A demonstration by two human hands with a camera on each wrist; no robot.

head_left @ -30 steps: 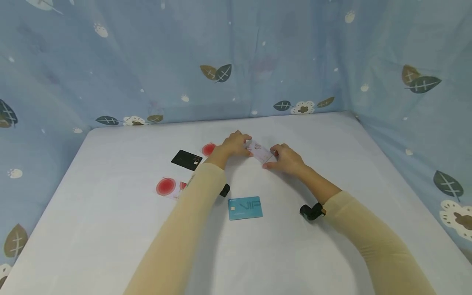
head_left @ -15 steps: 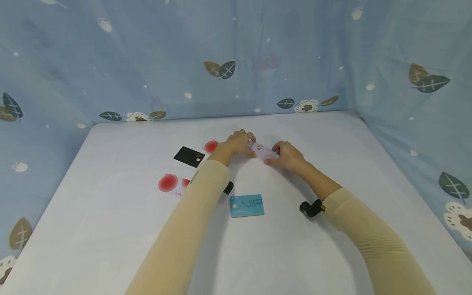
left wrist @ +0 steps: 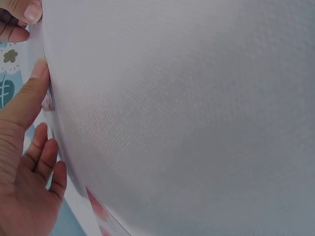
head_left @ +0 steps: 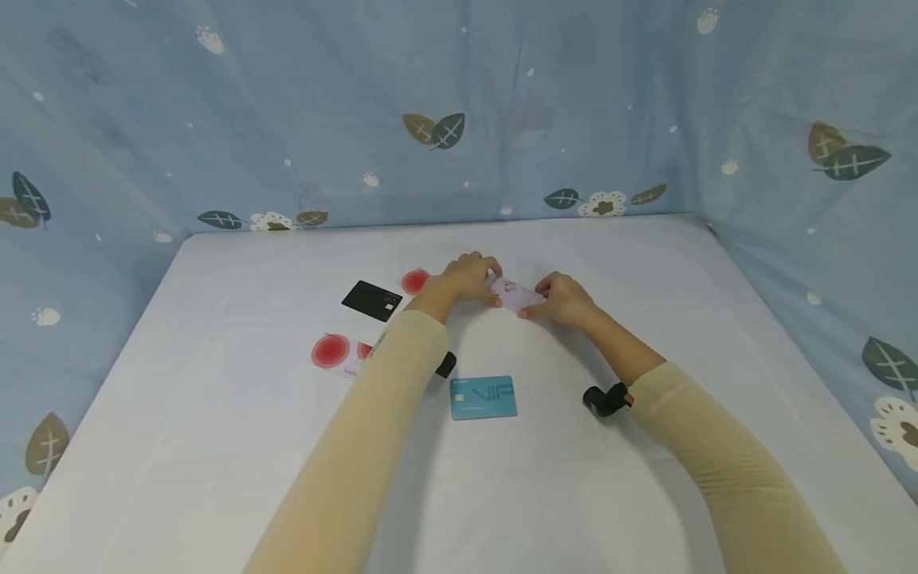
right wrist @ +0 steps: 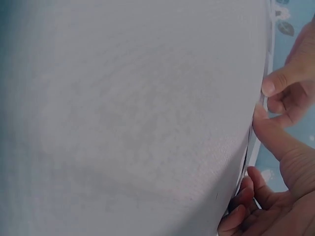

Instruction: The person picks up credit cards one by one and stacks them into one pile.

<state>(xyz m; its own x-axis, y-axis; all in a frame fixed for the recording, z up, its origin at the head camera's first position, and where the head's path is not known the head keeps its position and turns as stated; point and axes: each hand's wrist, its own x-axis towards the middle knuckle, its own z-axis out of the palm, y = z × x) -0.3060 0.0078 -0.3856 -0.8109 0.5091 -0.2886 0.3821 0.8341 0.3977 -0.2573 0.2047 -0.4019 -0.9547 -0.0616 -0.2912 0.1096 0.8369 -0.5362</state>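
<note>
A pale pink-and-white printed card (head_left: pixel 518 295) lies slantwise at the far middle of the white table, between my two hands. My left hand (head_left: pixel 462 279) holds its left end between thumb and fingers. At the right end, the thumb and fingers of my right hand (head_left: pixel 566 301) grip the card's edges. The left wrist view catches only a strip of the card (left wrist: pixel 48 103) under my left thumb. In the right wrist view, the thumbs (right wrist: pixel 268 123) of both hands lie low along the tabletop, and the card is mostly hidden.
A black card (head_left: pixel 372 300) lies left of my left hand. Two cards with red round prints, one farther back (head_left: pixel 414 281) and one nearer (head_left: pixel 331 351), are partly covered by my left arm. A blue VIP card (head_left: pixel 484 398) lies between my forearms. A patterned blue curtain (head_left: pixel 330 119) hangs behind.
My right hand's fingers have closed in on the card's right end. The head view has shifted slightly; the other cards stay put on the table.
</note>
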